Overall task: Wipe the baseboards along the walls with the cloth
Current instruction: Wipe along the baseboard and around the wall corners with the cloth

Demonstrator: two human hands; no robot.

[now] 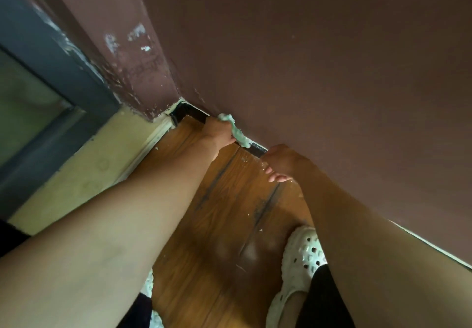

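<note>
Two hands were apart: left hand point(219, 133) gripped the bunched pale-green cloth point(237, 131) against the dark baseboard point(255, 150) near the corner, right hand point(279, 162) braced empty, loosely curled, by the wall point(332, 84); risk judged: narrow contact skipping the corner, pushing grit onto the wood floor point(224, 212).

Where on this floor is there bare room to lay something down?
The widest bare patch of wood floor lies between the baseboard above and the white shoe below. It is crowded along the baseboard, where the left hand grips the cloth and the right hand sits close by; pale crumbs lie there too.
</note>
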